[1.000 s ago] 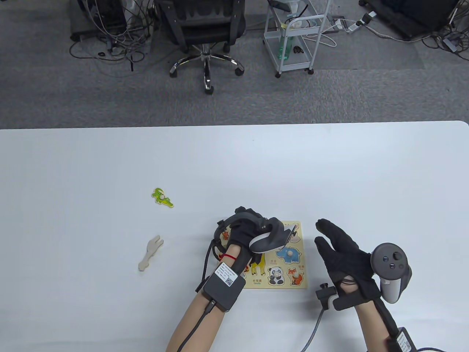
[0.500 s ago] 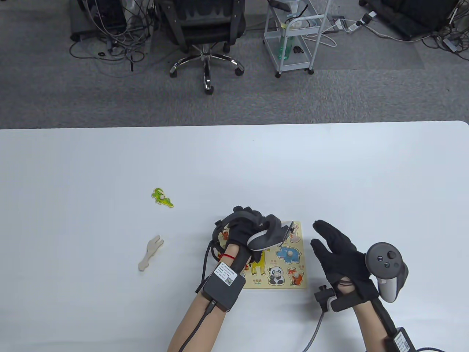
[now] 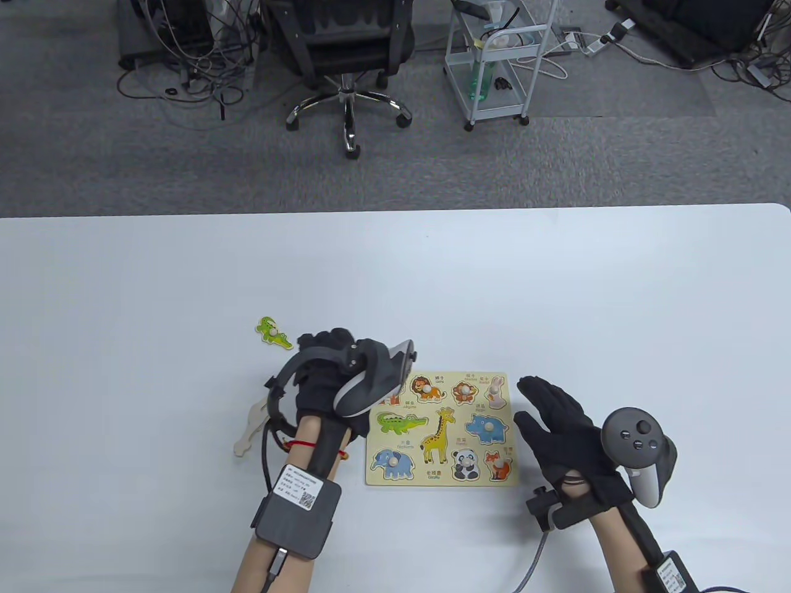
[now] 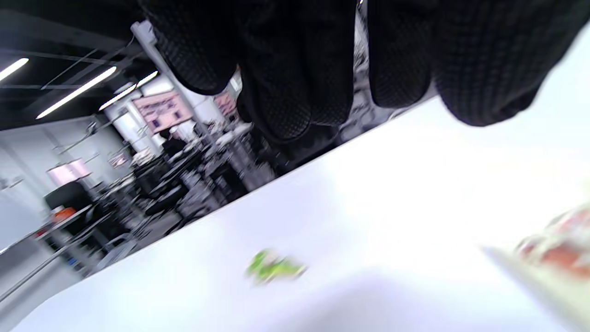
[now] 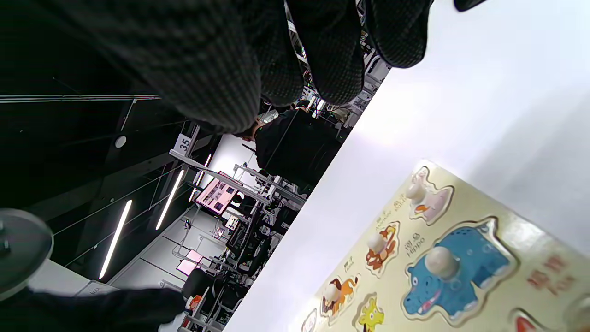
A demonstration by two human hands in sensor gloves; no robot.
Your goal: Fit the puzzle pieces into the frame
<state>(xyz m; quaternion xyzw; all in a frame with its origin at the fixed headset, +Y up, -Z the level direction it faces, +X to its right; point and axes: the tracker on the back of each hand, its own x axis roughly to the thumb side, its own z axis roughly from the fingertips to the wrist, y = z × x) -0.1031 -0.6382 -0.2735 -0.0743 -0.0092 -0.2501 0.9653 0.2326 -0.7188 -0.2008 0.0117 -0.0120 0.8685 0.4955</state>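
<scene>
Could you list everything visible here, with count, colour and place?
frame: 1, pale yellow, on the table's near middle, between the hands
fitted pieces: several animals seated in the frame, among them a blue hippo, a yellow giraffe and a blue elephant
crocodile piece: 1, green, loose on the table, left of the frame
wooden piece: 1, plain wood, loose on the table, partly behind the left wrist
table: 1, white
chair: 1, black, on the floor beyond the table
cart: 1, white, right of the chair
left hand: black glove, over the table left of the frame, holding nothing visible
right hand: black glove, fingers straight, right of the frame
</scene>
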